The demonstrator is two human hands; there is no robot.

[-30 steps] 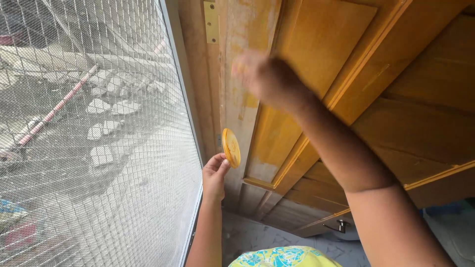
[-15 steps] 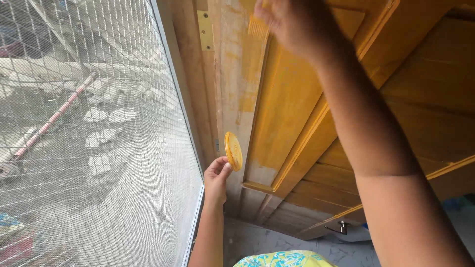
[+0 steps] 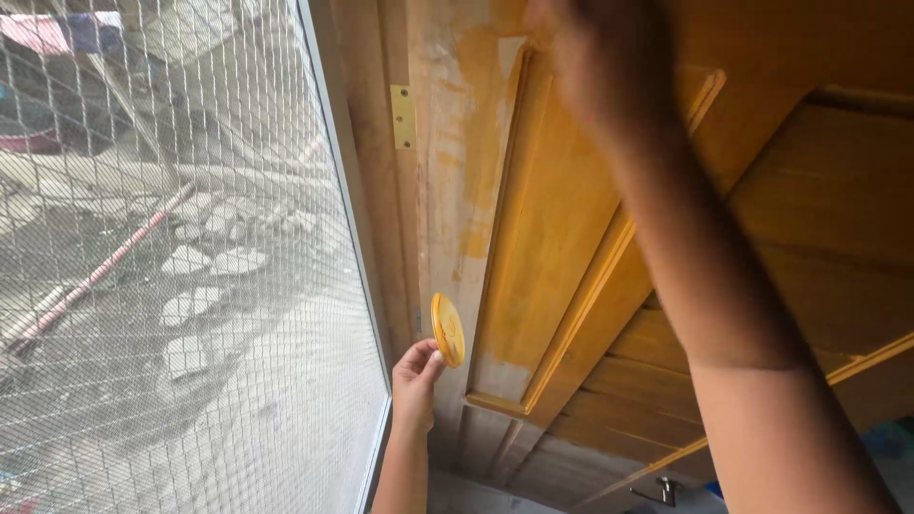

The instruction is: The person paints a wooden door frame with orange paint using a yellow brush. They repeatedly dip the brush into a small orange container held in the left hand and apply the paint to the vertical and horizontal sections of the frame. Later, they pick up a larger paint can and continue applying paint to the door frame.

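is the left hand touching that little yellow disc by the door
Touching. The head view shows the left hand pinching the lower edge of the yellow disc between its fingertips, held up beside the wooden door.

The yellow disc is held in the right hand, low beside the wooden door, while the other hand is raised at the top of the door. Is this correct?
Not quite: the head view shows the left hand holding the yellow disc, low beside the wooden door. The right hand is the raised one.

Bare hands: two, left hand (image 3: 415,381) and right hand (image 3: 600,76). Small round yellow-orange lid (image 3: 447,329): one. Orange-stained panelled wooden door (image 3: 552,238): one. Brass hinge (image 3: 404,116): one. Wire-mesh window screen (image 3: 171,266): one. Metal door handle (image 3: 664,490): one.
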